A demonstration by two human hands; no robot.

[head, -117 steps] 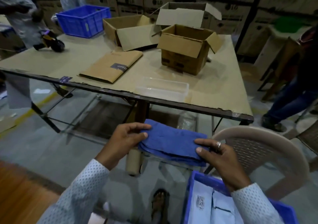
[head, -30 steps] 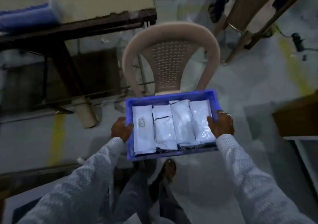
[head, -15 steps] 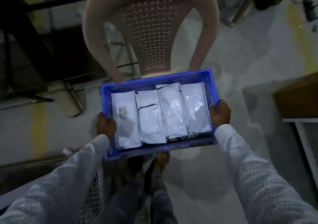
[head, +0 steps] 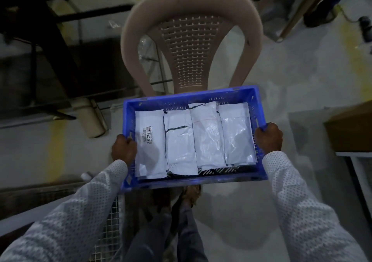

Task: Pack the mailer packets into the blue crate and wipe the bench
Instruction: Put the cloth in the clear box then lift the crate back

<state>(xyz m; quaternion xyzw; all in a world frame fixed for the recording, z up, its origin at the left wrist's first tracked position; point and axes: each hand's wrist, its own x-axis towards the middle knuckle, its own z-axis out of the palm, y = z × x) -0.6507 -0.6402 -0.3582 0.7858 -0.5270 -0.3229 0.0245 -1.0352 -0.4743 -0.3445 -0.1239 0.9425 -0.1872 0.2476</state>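
I see the blue crate [head: 193, 178] held up over the floor, just in front of a beige plastic chair [head: 189, 38]. L hand [head: 124, 147] grips the crate's left wall, R hand [head: 268, 136] grips the right wall, fingers curled over both rims. Four white mailer packets [head: 207, 135] lie side by side inside; leftmost shows a barcode label [head: 148, 134]. Sandalled feet [head: 191, 194] below.

head cam | on the person's head | faces steeply down | close above hands, wide view of floor
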